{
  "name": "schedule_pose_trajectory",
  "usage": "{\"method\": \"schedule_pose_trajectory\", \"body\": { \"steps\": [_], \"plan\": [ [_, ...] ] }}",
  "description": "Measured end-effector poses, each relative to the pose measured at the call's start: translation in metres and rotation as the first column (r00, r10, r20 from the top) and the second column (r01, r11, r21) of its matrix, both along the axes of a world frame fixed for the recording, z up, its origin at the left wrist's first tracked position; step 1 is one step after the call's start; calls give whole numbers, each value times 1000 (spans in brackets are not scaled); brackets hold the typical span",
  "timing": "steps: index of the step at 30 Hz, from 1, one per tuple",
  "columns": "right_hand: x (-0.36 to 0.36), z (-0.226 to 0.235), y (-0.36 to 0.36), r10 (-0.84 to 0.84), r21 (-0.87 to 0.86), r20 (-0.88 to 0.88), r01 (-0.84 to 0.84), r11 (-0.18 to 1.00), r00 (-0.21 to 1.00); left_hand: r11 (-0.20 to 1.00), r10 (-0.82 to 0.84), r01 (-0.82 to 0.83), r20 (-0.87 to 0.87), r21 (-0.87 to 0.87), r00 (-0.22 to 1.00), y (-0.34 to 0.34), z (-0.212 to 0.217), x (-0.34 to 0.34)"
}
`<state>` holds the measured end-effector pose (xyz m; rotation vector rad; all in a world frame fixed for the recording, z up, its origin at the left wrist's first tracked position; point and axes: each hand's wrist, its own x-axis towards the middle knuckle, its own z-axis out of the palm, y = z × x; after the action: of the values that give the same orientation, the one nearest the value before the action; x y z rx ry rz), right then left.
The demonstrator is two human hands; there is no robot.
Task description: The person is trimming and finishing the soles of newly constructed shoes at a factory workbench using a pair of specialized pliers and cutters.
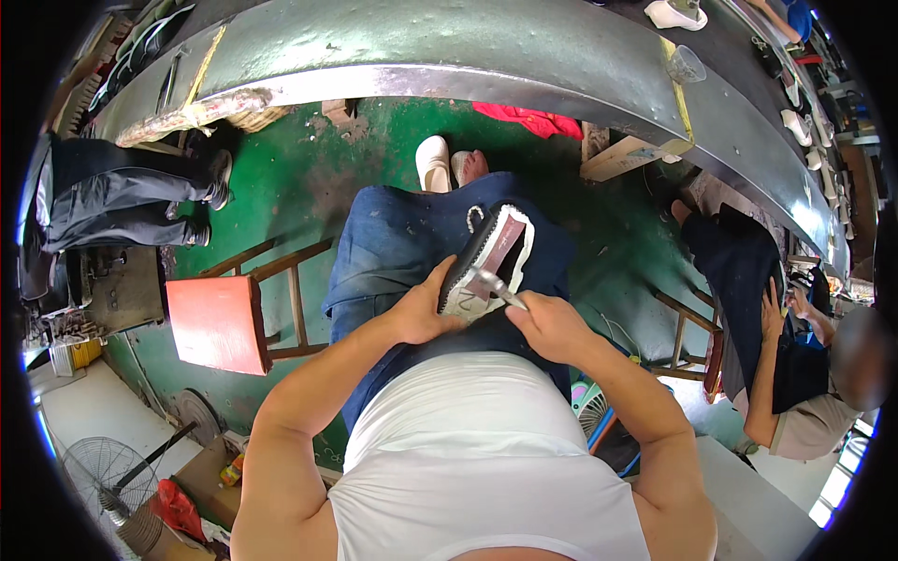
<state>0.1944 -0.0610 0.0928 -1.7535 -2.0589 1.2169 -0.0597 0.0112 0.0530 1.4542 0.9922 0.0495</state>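
A half-made shoe (459, 268) rests over my lap, its underside turned up, showing a brownish insole with a ragged white margin around it and a dark stitched side. My left hand (427, 307) grips it at the side and near end. In my right hand (550, 326) is a small metal hammer (490, 280), its shiny head over the near part of the underside; the fingers are closed around its handle. A thin looped cord (475, 220) stands out by the shoe's far end. A dark blue apron (379, 245) covers my legs.
A long metal-edged bench (421, 79) curves across the front. On the left are an orange-topped stool (217, 323), a standing fan (108, 477) and a person's dark-trousered legs (122, 196). A co-worker (795, 383) sits at the right, next to another stool (690, 332). Red cloth (531, 120) lies under the bench.
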Motion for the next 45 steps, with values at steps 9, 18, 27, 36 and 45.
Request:
{"method": "schedule_pose_trajectory", "body": {
  "steps": [9, 18, 27, 36, 45],
  "plan": [
    [-5, 7, 6, -422, -120, -426, 413, 903, 800, 995, 85, -90, 113, 36, 990, 35, 26, -5],
    [12, 4, 7, -447, -384, -326, 315, 868, 833, 891, 63, -60, 9, 449, 998, 35, 57, -9],
    [43, 6, -4, -587, -465, -343, 410, 785, 733, 862, 293, -487, 647, 140, 704, 87, 78, 29],
    [30, -6, -23, -663, -596, -263, 422, 683, 702, 985, 152, -163, 158, 59, 976, 68, -52, 43],
    [16, 15, 36, -243, -544, -221, 87, 834, 945, 747, 251, -211, 26, 630, 968, 33, -18, 28]
  ]
}}
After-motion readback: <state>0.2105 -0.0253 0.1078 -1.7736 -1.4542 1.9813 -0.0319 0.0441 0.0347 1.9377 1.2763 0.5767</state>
